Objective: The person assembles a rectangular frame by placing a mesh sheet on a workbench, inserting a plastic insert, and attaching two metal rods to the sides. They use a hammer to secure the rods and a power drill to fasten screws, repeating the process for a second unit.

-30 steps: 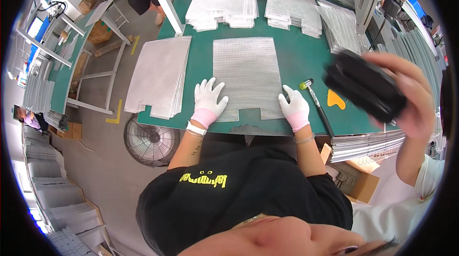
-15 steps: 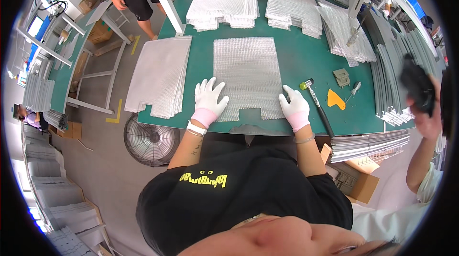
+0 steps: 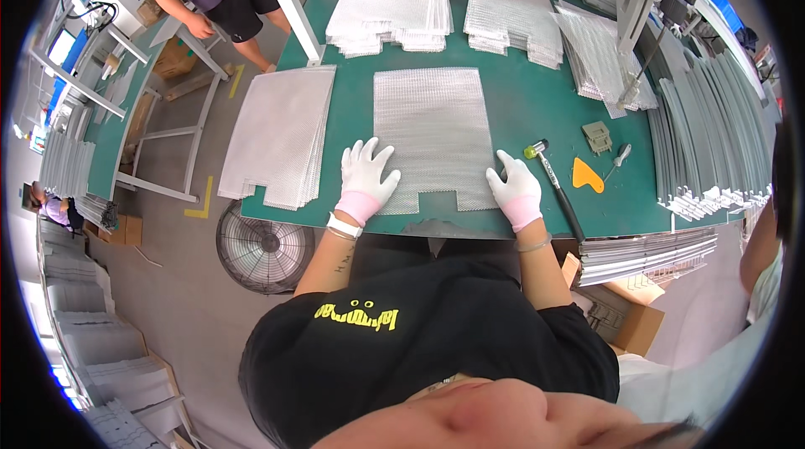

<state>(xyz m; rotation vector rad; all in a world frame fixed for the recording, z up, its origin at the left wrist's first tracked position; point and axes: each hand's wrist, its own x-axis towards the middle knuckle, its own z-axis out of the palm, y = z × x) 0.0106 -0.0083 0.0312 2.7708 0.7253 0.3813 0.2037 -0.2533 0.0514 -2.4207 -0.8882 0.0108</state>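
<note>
A silvery metal mesh sheet (image 3: 432, 134) with a notch in its near edge lies flat on the green tabletop (image 3: 537, 105) in front of me. My left hand (image 3: 367, 174), in a white glove with a pink cuff, rests with fingers spread over the sheet's left edge. At the right edge my right hand (image 3: 514, 187), gloved the same way, lies with its thumb and fingers apart, touching the side. Neither hand grips anything. Just right of my right hand is a hammer (image 3: 559, 189) with a yellow-green head and black handle.
Notched mesh stacks lie left (image 3: 281, 134), far middle (image 3: 390, 9) and far right (image 3: 513, 17). A yellow scraper (image 3: 589, 174) and a grey-green block (image 3: 597, 137) sit right of the hammer. Grey panels (image 3: 713, 130) line the right side. A floor fan (image 3: 267, 243) stands below left.
My hands and the mesh sheet stay put. A person's hand with a dark object at the right edge has gone out of view, leaving part of an arm. The person at upper left has come closer.
</note>
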